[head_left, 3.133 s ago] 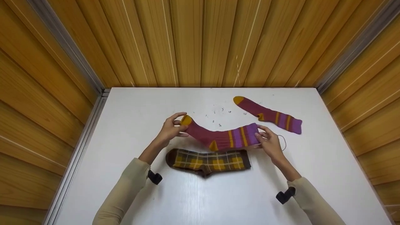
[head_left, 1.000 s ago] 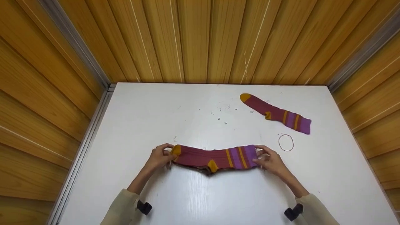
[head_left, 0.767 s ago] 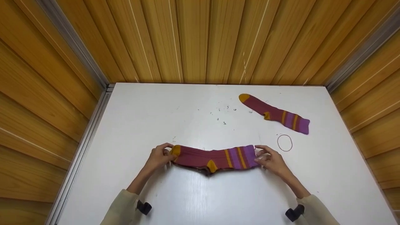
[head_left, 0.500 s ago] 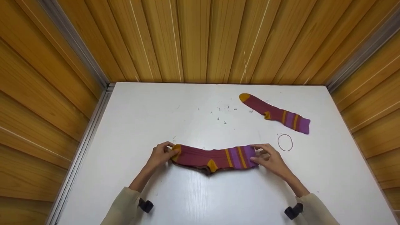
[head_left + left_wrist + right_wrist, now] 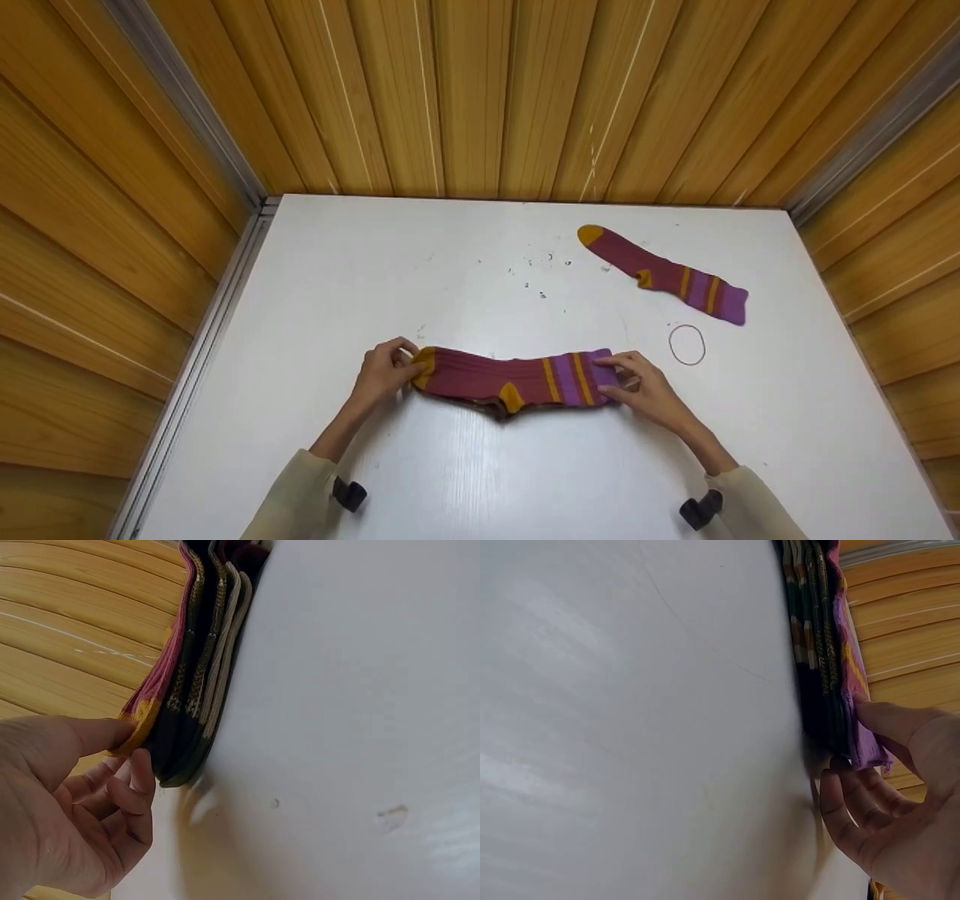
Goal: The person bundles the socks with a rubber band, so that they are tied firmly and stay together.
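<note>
A maroon sock point(image 5: 480, 375) with mustard toe and heel and a striped purple cuff lies flat across the table. Dark patterned socks point(image 5: 196, 637) are stacked in several layers beneath it; from the head only a thin brown edge shows. My left hand point(image 5: 381, 373) pinches the mustard toe, thumb on top and a fingertip at its underside in the left wrist view. At the other end, my right hand point(image 5: 646, 386) rests its thumb and index finger, spread apart, on the purple cuff. Its other fingers point(image 5: 847, 814) are loosely bent beside the stack's end.
A matching maroon sock point(image 5: 664, 274) lies diagonally at the back right of the white table point(image 5: 337, 262). Near it is a thin dark red loop point(image 5: 687, 345), like a rubber band. Wood-look panels point(image 5: 472, 97) enclose the table's back and sides.
The maroon sock was stretched in the air between both hands, then came down over the plaid sock. Since then my right thumb and index finger have shifted inward onto the cuff.
</note>
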`<move>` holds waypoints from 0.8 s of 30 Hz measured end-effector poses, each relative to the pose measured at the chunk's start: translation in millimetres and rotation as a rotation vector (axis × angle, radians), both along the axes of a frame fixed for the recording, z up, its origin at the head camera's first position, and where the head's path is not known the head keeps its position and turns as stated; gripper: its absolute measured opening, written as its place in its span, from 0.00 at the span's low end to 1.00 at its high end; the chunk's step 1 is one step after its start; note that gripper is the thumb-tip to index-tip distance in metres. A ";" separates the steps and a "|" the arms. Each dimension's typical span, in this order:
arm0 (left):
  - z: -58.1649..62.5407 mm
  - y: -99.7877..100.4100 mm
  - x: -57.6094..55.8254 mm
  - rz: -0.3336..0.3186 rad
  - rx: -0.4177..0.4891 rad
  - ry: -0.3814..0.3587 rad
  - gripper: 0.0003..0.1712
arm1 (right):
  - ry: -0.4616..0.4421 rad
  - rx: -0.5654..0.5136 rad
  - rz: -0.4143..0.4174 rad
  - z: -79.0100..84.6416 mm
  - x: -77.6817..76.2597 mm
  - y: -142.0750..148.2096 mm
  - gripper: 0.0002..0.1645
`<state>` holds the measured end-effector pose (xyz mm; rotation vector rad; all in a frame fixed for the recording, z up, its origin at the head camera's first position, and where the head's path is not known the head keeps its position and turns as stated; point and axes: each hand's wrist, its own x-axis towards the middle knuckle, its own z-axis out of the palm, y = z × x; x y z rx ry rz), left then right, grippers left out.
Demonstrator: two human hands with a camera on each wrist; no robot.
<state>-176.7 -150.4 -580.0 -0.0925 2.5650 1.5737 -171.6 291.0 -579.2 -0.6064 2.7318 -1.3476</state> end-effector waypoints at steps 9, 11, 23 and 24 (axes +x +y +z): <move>-6.7 -2.1 0.6 -0.174 0.005 0.262 0.22 | 0.017 0.015 0.016 -4.4 0.7 3.4 0.24; -8.2 -1.7 2.5 -0.234 -0.026 0.295 0.21 | -0.003 0.024 0.012 -4.6 2.0 4.2 0.25; -7.0 -10.0 -2.3 -0.342 -0.173 0.206 0.22 | -0.171 0.072 0.012 0.8 -2.3 3.2 0.31; -5.9 -11.1 -5.0 -0.359 -0.175 0.198 0.22 | -0.175 0.071 0.009 0.8 -2.3 3.2 0.31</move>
